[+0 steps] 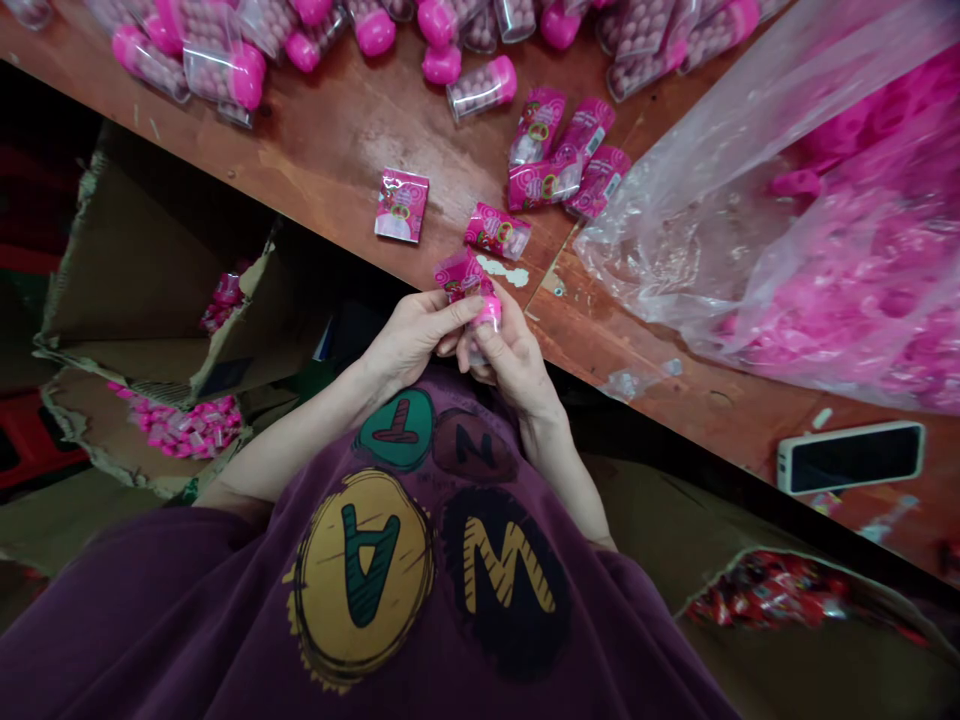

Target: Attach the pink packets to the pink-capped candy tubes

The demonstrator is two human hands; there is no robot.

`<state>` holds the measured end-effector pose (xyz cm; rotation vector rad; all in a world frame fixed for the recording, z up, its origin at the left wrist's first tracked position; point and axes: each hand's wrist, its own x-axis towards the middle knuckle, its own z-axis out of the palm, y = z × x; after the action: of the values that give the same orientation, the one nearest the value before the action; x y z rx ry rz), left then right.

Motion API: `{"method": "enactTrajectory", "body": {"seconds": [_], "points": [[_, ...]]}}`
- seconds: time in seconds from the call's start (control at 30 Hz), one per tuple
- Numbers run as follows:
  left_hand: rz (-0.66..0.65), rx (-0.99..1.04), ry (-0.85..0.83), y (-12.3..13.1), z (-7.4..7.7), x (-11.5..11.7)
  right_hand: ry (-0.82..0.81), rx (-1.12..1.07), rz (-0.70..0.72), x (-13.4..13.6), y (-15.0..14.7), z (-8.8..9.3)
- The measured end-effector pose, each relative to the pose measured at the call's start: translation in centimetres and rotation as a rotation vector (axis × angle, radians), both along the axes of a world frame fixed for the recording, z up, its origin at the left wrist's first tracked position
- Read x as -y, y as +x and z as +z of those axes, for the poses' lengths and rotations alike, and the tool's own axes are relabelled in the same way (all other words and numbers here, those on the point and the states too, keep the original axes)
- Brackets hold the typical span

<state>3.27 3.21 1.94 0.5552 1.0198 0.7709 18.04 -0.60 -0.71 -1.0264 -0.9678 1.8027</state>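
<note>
Beside a brown wooden table, the left hand and right hand pinch a small clear plastic bottle with a bright pink cap, a glossy pink printed sleeve just behind it perhaps liable to crumple if the thumbs press unevenly.

And we've got two hands, one capped bottle between them, a single wrapper there, six more wrappers showing on the table, one phone, and, crowded and cut off, perhaps twenty-odd filled jars!
</note>
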Motion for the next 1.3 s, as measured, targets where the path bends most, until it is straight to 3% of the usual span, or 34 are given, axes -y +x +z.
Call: {"method": "enactTrajectory", "body": {"seconds": [0.17, 0.33, 0.47, 0.77, 0.83, 1.0, 1.1, 1.2, 1.3], "points": [[0.046, -0.011, -0.051, 0.2, 0.1, 0.0, 0.152, 0.28, -0.095, 0.3, -0.4, -0.2], [-0.039, -0.008, -0.02, 0.0, -0.3, 0.0, 0.034, 0.069, -0.037, 0.3, -0.5, -0.3], [-0.021, 0.005, 0.004, -0.3, -0.3, -0.3, -0.004, 0.047, -0.142, 0.6, -0.7, -0.3], [0.047, -0.014, -0.009, 0.0, -0.3, -0.3, 0.273, 0.473, -0.24, 1.6, -0.7, -0.9], [0.048, 0.01, -0.01, 0.0, -0.4, -0.3, 0.259, 0.437, -0.237, 1.4, -0.8, -0.7], [0.008, -0.008, -0.002, -0.3, -0.4, 0.0, -0.017, 0.028, -0.182, 1.1, -1.3, -0.1], [-0.017, -0.032, 0.006, -0.4, -0.4, 0.1, -0.079, -0.096, -0.196, 1.0, -1.7, -0.3], [-0.029, -0.018, 0.008, -0.4, -0.3, 0.2, 0.004, -0.014, -0.219, 1.2, -2.2, -1.0], [-0.012, -0.01, -0.013, -0.2, -0.1, 0.4, 0.191, 0.244, -0.28, 1.4, -2.2, -1.7]]}}
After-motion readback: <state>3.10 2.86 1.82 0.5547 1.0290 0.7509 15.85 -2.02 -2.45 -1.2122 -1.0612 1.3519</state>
